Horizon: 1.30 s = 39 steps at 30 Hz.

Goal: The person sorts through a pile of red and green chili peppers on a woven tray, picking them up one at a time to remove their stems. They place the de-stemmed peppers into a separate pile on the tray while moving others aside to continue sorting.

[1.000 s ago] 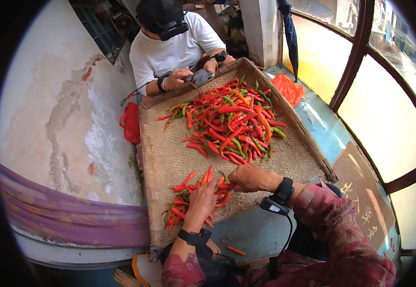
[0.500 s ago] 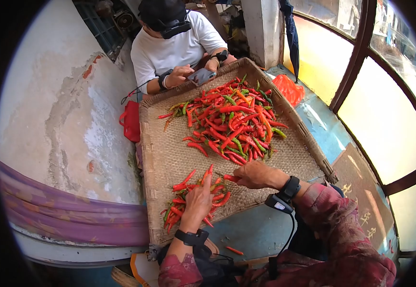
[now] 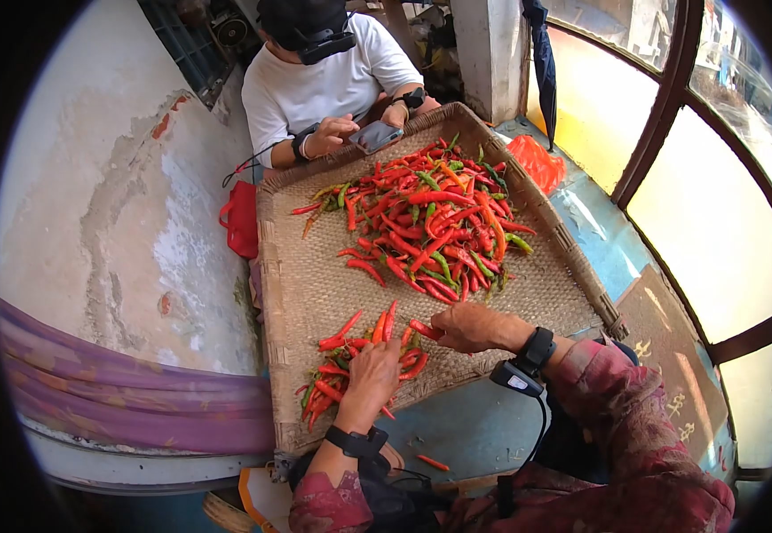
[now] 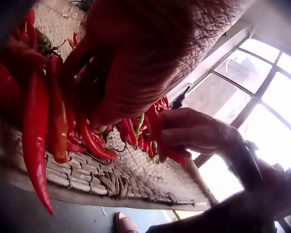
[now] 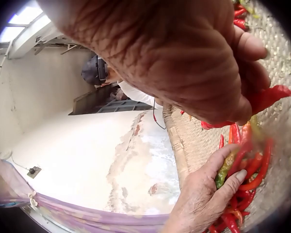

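Observation:
A small heap of red chili peppers (image 3: pixel 328 388) lies at the near left of a woven tray (image 3: pixel 315 284). My left hand (image 3: pixel 373 377) is over this heap; in the right wrist view, the thumb and fingers of the left hand (image 5: pixel 203 194) close around a green-and-red pepper (image 5: pixel 225 170). To its right, my right hand (image 3: pixel 475 327) holds red peppers (image 3: pixel 425 330) above the tray, their tips sticking out past the fingers. The left wrist view shows the right hand (image 4: pixel 196 131) gripping them too. The left hand's fingertips are partly hidden there.
A large pile of red and green peppers (image 3: pixel 439 222) fills the tray's far part. Across it sits a person in a white shirt (image 3: pixel 324 89) with a phone (image 3: pixel 375 136). A red bag (image 3: pixel 241 220) is at the left, an orange-red plastic bag (image 3: pixel 537 164) at the right.
My left hand reached forward with a finger extended over the small heap, then drew back and curled among the peppers. My right hand moved slightly right, away from the left one, still holding peppers.

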Each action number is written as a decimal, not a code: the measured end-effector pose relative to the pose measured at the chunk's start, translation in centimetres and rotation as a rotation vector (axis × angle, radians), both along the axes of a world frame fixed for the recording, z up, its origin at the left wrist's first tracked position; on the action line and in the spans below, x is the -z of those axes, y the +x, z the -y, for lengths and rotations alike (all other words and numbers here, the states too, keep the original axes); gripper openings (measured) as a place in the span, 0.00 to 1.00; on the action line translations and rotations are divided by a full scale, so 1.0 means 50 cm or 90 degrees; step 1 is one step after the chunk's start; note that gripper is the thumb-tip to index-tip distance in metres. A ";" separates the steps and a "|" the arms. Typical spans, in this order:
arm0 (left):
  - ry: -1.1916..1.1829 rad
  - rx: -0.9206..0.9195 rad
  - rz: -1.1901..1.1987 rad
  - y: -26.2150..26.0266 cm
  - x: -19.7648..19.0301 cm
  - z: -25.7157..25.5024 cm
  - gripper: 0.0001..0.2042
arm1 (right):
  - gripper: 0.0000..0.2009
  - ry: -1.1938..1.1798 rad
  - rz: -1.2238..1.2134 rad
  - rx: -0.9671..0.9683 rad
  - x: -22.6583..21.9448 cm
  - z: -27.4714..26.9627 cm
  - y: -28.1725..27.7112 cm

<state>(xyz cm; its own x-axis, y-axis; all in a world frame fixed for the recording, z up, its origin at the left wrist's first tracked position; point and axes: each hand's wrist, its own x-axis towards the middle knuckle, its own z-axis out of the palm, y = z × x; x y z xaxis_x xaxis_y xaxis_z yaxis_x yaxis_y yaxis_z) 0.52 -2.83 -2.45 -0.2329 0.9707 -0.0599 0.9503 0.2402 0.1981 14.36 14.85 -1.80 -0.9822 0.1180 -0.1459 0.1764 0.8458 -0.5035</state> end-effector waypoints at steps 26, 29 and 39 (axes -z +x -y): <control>0.043 0.031 -0.025 0.007 0.019 -0.006 0.13 | 0.19 -0.182 -0.092 -0.031 -0.007 -0.001 -0.032; 0.052 0.034 -0.025 0.008 0.015 -0.005 0.13 | 0.20 -0.136 -0.084 -0.003 0.011 0.015 -0.028; 0.054 -0.008 0.092 0.010 -0.022 -0.007 0.13 | 0.21 -0.076 -0.042 -0.085 0.043 0.013 -0.021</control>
<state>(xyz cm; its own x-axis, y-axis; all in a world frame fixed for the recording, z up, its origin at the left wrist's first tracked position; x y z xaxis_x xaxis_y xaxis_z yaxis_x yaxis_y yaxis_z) 1.01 -2.47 -1.38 -0.2394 0.9709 -0.0111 0.9073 0.2277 0.3534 13.31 14.21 -3.95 -0.9959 -0.0290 -0.0860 0.0295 0.7929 -0.6087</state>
